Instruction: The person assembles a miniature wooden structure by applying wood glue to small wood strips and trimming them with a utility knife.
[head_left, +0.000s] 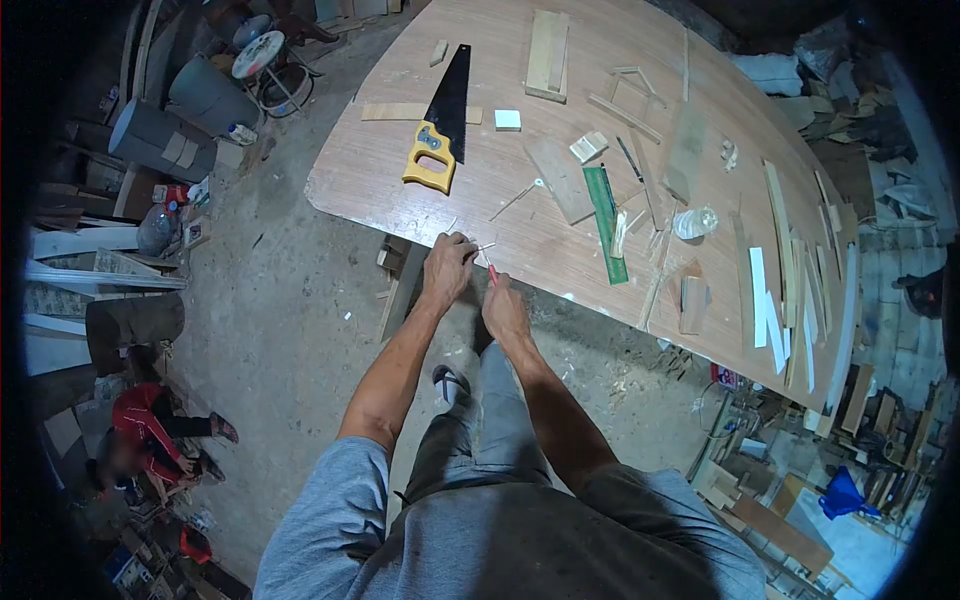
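At the near edge of the table, my left hand (449, 266) is closed on a thin pale wooden stick (487, 246), its fingers pinched together. Just to the right, my right hand (504, 302) grips a slim red-handled tool (491, 273). The tool's narrow tip points at the stick; whether it is a knife cannot be made out. Beyond both hands lies another thin stick (515, 201) with a pale round end. A handsaw (434, 170) with a yellow handle rests farther up the table, across a flat wooden strip (385, 112).
The table (360, 190) also carries a green ruler (606, 228), a pen (630, 160), a clear jar (695, 223), a small white-topped block (508, 120) and several wood strips (785, 250). A person in red (150, 430) sits at lower left. A stool (262, 58) stands at upper left.
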